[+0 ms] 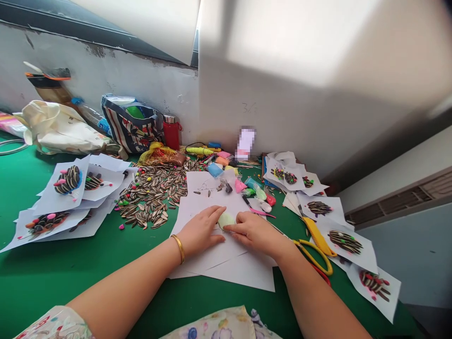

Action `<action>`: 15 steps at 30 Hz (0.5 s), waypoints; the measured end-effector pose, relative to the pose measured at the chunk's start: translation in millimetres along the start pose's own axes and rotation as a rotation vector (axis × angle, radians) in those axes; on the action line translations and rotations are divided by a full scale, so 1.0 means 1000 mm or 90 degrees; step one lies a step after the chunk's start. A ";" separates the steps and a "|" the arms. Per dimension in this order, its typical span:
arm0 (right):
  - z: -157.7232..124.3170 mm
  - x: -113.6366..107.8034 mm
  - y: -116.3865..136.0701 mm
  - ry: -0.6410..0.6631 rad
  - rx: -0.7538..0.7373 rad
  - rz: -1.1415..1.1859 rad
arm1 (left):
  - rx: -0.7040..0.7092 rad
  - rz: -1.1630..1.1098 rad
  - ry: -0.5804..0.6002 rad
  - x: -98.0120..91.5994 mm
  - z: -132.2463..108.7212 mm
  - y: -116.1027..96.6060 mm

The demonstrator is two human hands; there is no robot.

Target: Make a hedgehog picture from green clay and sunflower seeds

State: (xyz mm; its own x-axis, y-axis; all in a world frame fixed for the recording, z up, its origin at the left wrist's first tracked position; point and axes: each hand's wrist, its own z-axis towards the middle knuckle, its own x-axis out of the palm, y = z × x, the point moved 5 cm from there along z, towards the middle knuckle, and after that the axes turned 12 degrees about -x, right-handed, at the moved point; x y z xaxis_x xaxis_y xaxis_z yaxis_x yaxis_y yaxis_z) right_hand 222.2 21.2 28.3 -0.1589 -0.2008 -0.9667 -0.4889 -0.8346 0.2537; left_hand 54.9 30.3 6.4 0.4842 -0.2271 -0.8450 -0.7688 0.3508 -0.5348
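A pale green piece of modelling clay (226, 220) lies flattened on the top sheet of white paper (226, 263) in front of me. My left hand (202, 230) rests flat on the paper at the clay's left side, fingers stretched and thumb apart. From the right, my right hand (257, 231) reaches in with its index finger extended, the tip touching the clay's lower right edge; the other fingers are curled. Just beyond, a sheet with a pencil drawing (203, 186) carries a few sunflower seeds. A heap of striped sunflower seeds (155, 193) spreads to the left.
Finished seed-and-clay pictures lie in stacks at left (67, 181) and right (344, 241). Beside my right forearm are yellow-handled scissors (318, 254) and a yellow cutter (318, 235). Coloured clay packets (240, 185), a red flask (171, 133) and bags (132, 122) stand toward the wall.
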 end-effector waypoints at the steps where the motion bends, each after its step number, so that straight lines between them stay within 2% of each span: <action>1: 0.000 0.000 0.000 0.003 -0.001 0.000 | 0.000 -0.001 -0.001 0.000 0.000 0.000; 15: 0.004 0.000 0.007 -0.002 0.009 0.013 | 0.000 -0.009 -0.005 -0.001 0.000 -0.001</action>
State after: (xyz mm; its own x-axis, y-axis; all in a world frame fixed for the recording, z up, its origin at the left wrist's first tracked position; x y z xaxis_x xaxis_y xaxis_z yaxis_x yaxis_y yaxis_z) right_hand 214.9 17.6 30.7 -0.1714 -0.2167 -0.9611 -0.4978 -0.8228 0.2743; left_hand 54.8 30.1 7.3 0.4981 -0.2243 -0.8376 -0.7619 0.3479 -0.5463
